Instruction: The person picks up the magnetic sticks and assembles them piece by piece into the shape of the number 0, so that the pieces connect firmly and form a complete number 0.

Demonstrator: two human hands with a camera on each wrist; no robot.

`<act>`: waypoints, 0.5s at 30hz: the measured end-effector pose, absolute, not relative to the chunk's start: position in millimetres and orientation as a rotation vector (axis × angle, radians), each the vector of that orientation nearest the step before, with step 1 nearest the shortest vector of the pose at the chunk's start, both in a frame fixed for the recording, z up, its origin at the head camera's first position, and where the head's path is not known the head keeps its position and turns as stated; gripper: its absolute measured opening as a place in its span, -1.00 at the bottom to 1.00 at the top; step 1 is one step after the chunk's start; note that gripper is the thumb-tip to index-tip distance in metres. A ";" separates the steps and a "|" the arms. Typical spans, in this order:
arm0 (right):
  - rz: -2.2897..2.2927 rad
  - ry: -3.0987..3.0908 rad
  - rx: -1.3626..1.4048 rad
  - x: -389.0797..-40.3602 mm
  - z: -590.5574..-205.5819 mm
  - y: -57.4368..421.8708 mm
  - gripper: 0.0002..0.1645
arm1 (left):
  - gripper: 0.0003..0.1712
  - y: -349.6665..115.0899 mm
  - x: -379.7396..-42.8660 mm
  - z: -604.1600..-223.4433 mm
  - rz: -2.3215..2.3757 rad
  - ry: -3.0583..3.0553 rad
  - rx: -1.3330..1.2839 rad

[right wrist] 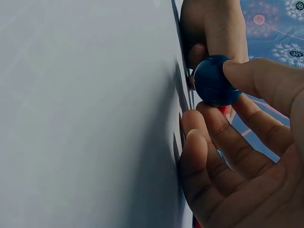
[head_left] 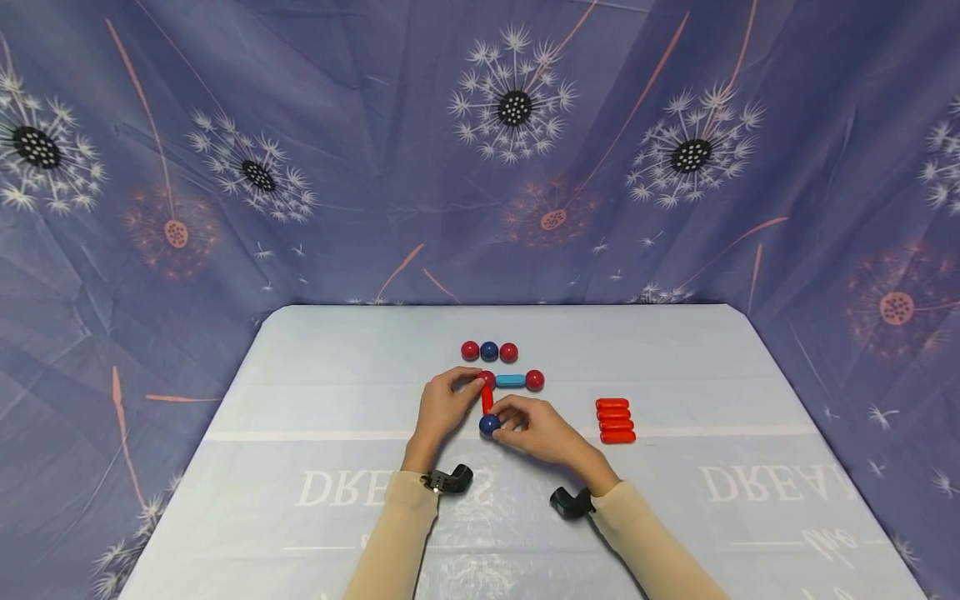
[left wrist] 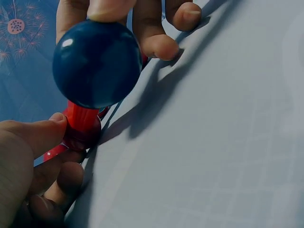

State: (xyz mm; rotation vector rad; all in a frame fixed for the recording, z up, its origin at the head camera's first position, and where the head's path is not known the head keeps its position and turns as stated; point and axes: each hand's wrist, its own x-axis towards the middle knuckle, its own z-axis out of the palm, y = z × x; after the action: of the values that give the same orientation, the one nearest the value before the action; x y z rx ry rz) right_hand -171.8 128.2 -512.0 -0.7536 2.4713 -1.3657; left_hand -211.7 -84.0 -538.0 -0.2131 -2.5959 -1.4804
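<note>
My left hand (head_left: 444, 406) pinches a red ball (head_left: 486, 379) at the corner of a small ball-and-rod assembly. From that ball a light-blue rod (head_left: 511, 381) runs right to another red ball (head_left: 535, 380), and a red rod (head_left: 487, 400) runs toward me. At the near end of the red rod sits a dark blue ball (head_left: 490, 425). My right hand (head_left: 542, 428) holds this blue ball between thumb and fingers. In the left wrist view the blue ball (left wrist: 97, 64) hides much of the red rod (left wrist: 81, 116) behind it.
Beyond the assembly, two red balls (head_left: 469, 351) with a blue ball (head_left: 489, 352) between them stand in a row. Several red rods (head_left: 615, 414) lie stacked side by side at the right. A patterned cloth (head_left: 375, 167) hangs behind the white table (head_left: 300, 383).
</note>
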 end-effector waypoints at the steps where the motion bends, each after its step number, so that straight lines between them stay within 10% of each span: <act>1: -1.364 2.472 -0.757 -171.7 -512.8 127.9 -0.66 | -0.71 -84.0 -211.5 -538.0 -1.478 -2.595 -0.217; 15: -1.289 2.544 -0.738 -166.6 -511.2 121.6 -0.68 | -0.68 -85.5 -211.0 -535.9 -1.478 -2.629 -0.247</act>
State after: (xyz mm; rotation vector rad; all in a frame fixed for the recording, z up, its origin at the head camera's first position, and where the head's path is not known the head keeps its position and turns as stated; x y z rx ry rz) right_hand -166.6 121.6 -511.2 -0.7379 2.5437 -1.2885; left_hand -211.0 -85.5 -535.9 -0.2467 -2.6293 -1.4784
